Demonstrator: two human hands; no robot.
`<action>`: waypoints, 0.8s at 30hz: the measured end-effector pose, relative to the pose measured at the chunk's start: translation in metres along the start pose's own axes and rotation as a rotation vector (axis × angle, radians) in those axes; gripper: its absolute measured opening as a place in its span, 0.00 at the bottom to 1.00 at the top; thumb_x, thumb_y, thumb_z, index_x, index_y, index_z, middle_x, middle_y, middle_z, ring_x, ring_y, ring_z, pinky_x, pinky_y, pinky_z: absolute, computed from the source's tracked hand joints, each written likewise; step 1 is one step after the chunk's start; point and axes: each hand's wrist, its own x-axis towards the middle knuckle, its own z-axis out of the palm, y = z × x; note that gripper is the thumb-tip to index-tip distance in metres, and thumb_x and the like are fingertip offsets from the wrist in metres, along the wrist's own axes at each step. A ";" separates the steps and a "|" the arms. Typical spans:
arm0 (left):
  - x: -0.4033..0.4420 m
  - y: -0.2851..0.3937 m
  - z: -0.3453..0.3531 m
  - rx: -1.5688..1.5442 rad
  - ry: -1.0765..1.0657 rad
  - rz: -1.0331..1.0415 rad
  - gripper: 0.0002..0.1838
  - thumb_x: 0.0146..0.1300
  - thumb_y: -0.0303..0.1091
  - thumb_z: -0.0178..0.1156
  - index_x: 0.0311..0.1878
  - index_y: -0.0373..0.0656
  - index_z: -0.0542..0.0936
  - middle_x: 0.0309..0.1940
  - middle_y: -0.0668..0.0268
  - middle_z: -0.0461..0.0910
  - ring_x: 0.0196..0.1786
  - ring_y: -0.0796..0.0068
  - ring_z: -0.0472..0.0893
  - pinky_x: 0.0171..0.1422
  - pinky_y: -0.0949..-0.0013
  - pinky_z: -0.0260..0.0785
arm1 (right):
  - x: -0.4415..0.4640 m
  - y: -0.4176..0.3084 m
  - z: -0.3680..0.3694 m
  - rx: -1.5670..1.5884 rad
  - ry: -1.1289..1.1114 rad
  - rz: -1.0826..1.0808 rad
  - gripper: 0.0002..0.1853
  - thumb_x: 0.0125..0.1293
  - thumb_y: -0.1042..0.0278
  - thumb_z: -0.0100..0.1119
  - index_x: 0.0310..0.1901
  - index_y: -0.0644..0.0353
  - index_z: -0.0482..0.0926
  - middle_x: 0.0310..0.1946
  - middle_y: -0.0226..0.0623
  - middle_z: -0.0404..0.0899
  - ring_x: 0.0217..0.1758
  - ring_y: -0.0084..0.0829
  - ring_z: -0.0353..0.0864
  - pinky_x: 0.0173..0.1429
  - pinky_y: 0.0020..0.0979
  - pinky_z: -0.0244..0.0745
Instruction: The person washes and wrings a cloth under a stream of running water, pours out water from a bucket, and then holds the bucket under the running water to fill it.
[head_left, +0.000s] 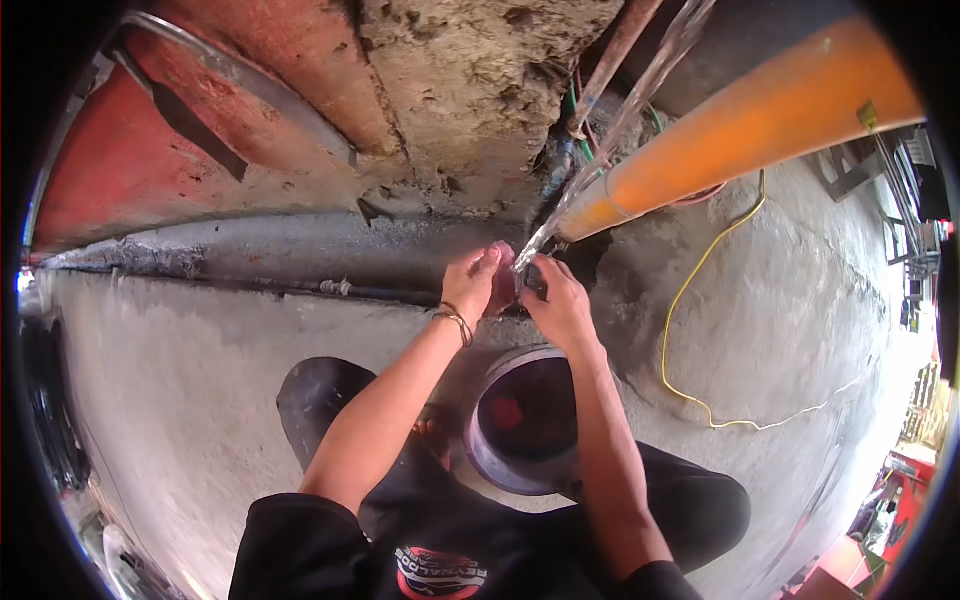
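Both of my hands meet in front of me, close to the foot of the wall. My left hand (472, 285) has its fingers closed on a pinkish, translucent thing (503, 280) held upright between the hands. From the right, my right hand (558, 300) curls its fingers next to it; what they hold, if anything, is too small to make out. A twisted clear strand (540, 238), like running water or plastic, comes down from the upper right to my fingers. Below my hands stands a round bucket (480, 440), dark inside, with a small red patch in it.
A thick orange pipe (740, 115) slants in at the upper right, beside thinner pipes. A yellow cord (668, 340) lies on the concrete at the right. A thin pipe (240, 283) runs along the wall base. Clutter lines the far right edge.
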 end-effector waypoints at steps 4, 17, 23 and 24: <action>0.002 0.015 -0.005 0.043 -0.106 -0.002 0.14 0.79 0.40 0.61 0.52 0.39 0.85 0.39 0.73 0.84 0.35 0.82 0.79 0.39 0.74 0.71 | 0.014 0.029 0.009 0.160 -0.232 0.108 0.08 0.66 0.76 0.61 0.44 0.63 0.86 0.37 0.47 0.88 0.41 0.43 0.90 0.47 0.37 0.83; -0.003 0.039 -0.013 0.240 -0.352 0.010 0.09 0.75 0.27 0.61 0.54 0.37 0.81 0.43 0.66 0.85 0.30 0.79 0.84 0.29 0.72 0.75 | 0.034 0.052 0.016 0.298 -0.388 0.133 0.13 0.69 0.73 0.59 0.53 0.64 0.84 0.38 0.48 0.87 0.42 0.41 0.88 0.50 0.37 0.81; 0.014 0.043 -0.026 0.837 -0.349 0.318 0.06 0.74 0.28 0.63 0.49 0.40 0.86 0.37 0.72 0.85 0.32 0.83 0.81 0.36 0.74 0.73 | 0.051 0.048 -0.001 0.484 -0.318 0.241 0.12 0.73 0.73 0.54 0.51 0.64 0.84 0.35 0.40 0.85 0.38 0.29 0.83 0.46 0.34 0.78; 0.011 0.044 -0.023 0.550 -0.363 0.230 0.06 0.74 0.29 0.63 0.49 0.41 0.87 0.37 0.72 0.85 0.34 0.83 0.81 0.39 0.75 0.73 | 0.052 0.051 0.004 0.581 -0.260 0.336 0.12 0.74 0.71 0.54 0.52 0.65 0.84 0.36 0.36 0.85 0.39 0.28 0.82 0.47 0.32 0.77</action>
